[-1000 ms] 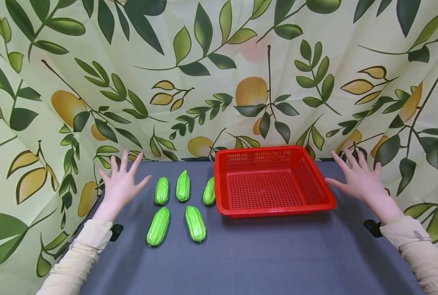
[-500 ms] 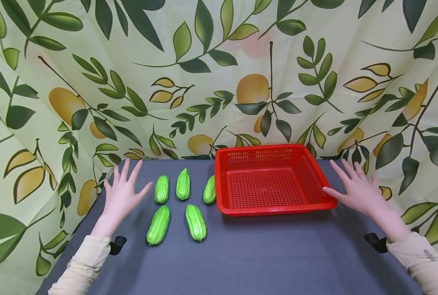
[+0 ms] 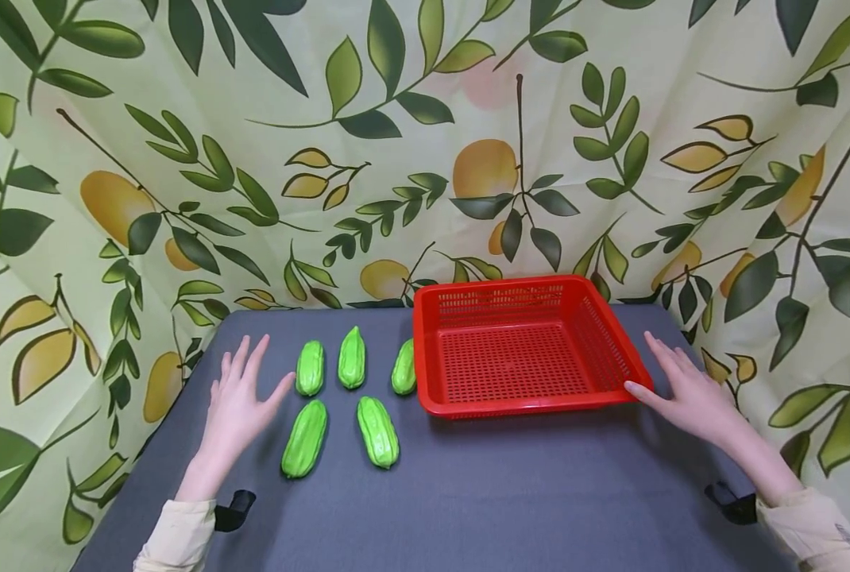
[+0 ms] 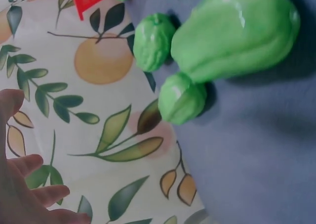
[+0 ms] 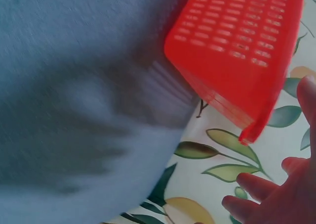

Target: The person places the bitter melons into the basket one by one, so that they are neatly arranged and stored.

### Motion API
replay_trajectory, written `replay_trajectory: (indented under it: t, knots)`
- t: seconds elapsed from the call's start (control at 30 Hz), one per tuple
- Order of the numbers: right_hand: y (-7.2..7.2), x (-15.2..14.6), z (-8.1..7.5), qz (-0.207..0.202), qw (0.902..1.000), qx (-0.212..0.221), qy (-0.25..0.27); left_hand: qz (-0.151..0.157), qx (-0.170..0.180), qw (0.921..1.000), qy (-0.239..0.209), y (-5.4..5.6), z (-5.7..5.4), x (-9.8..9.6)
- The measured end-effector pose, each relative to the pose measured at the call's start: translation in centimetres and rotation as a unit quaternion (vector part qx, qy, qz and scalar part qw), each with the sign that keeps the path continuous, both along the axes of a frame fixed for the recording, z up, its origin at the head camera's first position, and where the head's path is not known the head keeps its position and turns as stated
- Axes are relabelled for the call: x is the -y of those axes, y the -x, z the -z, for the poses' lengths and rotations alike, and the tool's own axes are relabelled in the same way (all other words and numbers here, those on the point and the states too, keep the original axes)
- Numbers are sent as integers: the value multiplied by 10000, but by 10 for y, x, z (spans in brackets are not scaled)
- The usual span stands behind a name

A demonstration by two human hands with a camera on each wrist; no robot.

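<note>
Several green, ridged, gourd-like vegetables lie on the dark cloth left of the basket: a back-left one point(image 3: 310, 369), a pointed one point(image 3: 352, 358), one beside the basket point(image 3: 403, 369), and two nearer ones, left point(image 3: 304, 439) and right point(image 3: 378, 432). To their left my left hand point(image 3: 237, 409) hovers with spread fingers, holding nothing. A red perforated plastic basket point(image 3: 518, 407) stands at the back centre-right. My right hand point(image 3: 697, 400), fingers extended, is at its right side; the thumb overlaps the rim in the head view, while the right wrist view shows hand and basket point(image 5: 232, 70) apart.
The table has a dark blue-grey cloth point(image 3: 482, 500). A leaf-and-fruit patterned curtain point(image 3: 396, 175) hangs behind and along both sides, close to the table's edges. A black strap shows at the left wrist point(image 3: 234, 511) and another strap at the right wrist point(image 3: 732, 504).
Both hands have come down and a little nearer to the person, their fingers less widely spread. The vegetables and the basket stay put; the head view has shifted slightly.
</note>
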State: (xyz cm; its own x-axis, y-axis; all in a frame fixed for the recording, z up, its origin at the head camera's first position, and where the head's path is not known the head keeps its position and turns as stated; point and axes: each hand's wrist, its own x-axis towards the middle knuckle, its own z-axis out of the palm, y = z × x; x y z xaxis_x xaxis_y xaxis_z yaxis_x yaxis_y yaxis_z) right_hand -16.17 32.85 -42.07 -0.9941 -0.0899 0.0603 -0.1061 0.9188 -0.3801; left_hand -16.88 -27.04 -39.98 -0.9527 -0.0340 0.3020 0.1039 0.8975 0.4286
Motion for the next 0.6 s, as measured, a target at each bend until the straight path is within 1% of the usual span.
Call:
replay_trajectory:
  t: [0.1, 0.2, 0.27, 0.4, 0.6]
  knots:
    - [-5, -1, 6, 33, 9990, 238, 376, 22, 48, 9998, -165, -5, 4, -3]
    - [-8, 0, 13, -15, 9967, 302, 748, -16, 88, 9993, -366, -13, 9, -5]
    - [-10, 1, 17, -44, 9953, 264, 935, -46, 108, 9987, -487, -18, 10, -6]
    - [-14, 2, 24, 19, 9935, 312, 1096, -133, 126, 9978, -642, -25, 13, -10]
    - [-16, 2, 31, 229, 9903, 613, 1226, -217, 161, 9960, -856, -32, 17, -14]
